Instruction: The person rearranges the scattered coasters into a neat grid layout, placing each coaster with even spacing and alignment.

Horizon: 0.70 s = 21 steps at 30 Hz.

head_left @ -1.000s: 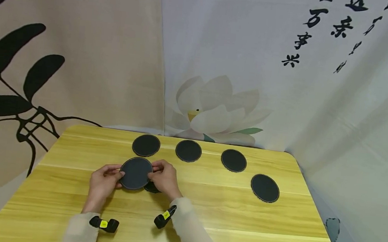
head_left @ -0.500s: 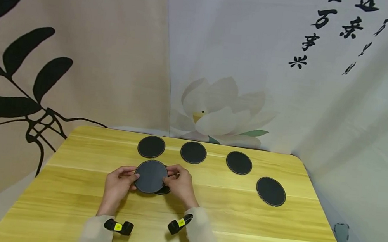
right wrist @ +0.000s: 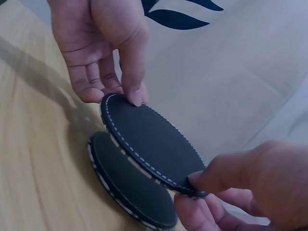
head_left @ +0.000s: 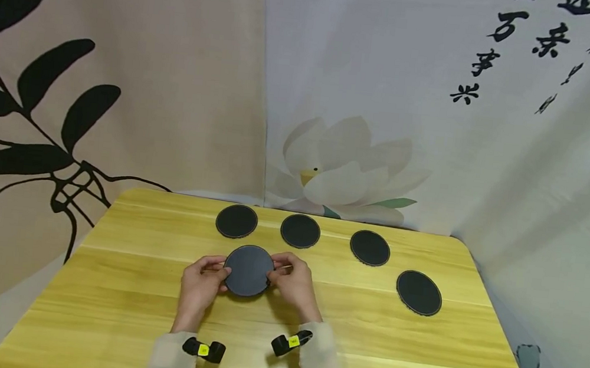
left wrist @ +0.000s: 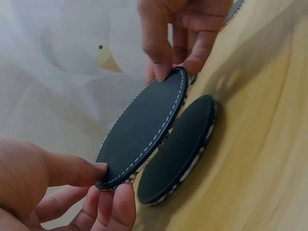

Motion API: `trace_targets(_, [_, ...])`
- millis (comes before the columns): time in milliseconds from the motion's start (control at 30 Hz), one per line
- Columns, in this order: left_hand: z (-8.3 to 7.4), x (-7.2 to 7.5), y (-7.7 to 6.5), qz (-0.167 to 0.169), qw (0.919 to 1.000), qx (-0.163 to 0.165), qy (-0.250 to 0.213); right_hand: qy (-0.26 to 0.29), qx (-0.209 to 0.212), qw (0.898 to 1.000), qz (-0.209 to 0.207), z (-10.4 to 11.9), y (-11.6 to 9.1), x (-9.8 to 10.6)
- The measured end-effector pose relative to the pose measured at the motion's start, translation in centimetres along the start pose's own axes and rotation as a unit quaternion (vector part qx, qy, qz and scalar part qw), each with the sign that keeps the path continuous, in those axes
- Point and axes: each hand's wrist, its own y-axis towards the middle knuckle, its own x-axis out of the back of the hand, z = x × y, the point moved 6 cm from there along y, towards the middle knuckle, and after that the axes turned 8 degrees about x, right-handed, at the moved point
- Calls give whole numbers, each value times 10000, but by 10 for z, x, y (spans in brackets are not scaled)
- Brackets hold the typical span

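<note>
A round black coaster (head_left: 248, 271) with white stitching round its edge is held level between both hands. My left hand (head_left: 201, 286) pinches its left rim, thumb on top and fingers beneath. On the opposite rim, my right hand (head_left: 294, 283) pinches it the same way. Just below the held coaster, a second black coaster (left wrist: 178, 149) lies on the table; the wrist views show a gap between the two. From the head view this lower coaster (right wrist: 130, 180) is hidden under the upper one.
Behind the hands, more black coasters lie apart on the wooden table (head_left: 104, 284): a back-left coaster (head_left: 236, 221), a back-middle coaster (head_left: 300, 231), a back-right coaster (head_left: 370, 248) and a far-right coaster (head_left: 419, 292). A printed curtain (head_left: 188, 79) hangs behind the table.
Both hands have carried the held coaster to the right. It now covers the lower coaster, which peeked out on its right side before. The head view has shifted slightly.
</note>
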Motion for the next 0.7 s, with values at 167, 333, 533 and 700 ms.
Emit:
trace_targets(167, [4, -10, -2, 53, 10000, -12, 38, -118, -31, 9999, -60, -3, -2, 11])
trace_targets(333, [5, -24, -5, 119, 9999, -100, 7, -233, -89, 9996, -152, -7, -5, 24])
trace_targets(533, [5, -40, -8, 195, 9997, -138, 55, -369, -96, 9991, -194, -15, -4, 38])
trace_targets(700, [6, -52, -10, 187, 9994, -208, 192, -437, -241, 9985, -239, -19, -5, 49])
